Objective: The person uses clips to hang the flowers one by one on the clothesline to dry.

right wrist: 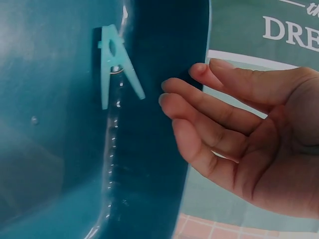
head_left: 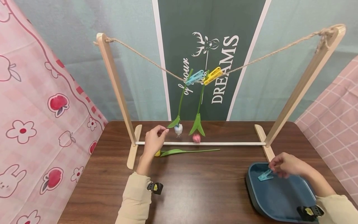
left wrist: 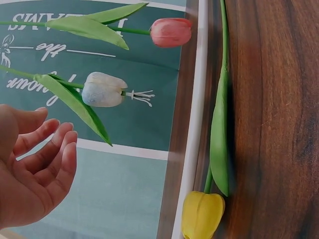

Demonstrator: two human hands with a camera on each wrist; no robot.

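Observation:
My left hand point(head_left: 155, 140) is raised near the white-blue tulip point(head_left: 178, 129), its fingers loosely bent with nothing between them. That tulip hangs head down from the rope by a blue clothespin point(head_left: 195, 77). Beside it a pink tulip point(head_left: 196, 138) hangs from a yellow clothespin point(head_left: 213, 76). Below the left hand a yellow tulip point(left wrist: 203, 214) lies on the table, its green stem pointing right. Over the dark blue basin point(head_left: 251, 189) my right hand point(head_left: 288, 165) hovers, fingers loosely curved and holding nothing. A light blue clothespin point(right wrist: 115, 67) lies in the basin, close to those fingers but apart from them.
A wooden frame stands on the brown table point(head_left: 201, 186), with a left post point(head_left: 117, 90), a right post point(head_left: 305, 87) and a white bottom bar point(head_left: 229, 143). The sagging rope point(head_left: 268, 55) joins the post tops. Printed curtains point(head_left: 134, 93) enclose the table.

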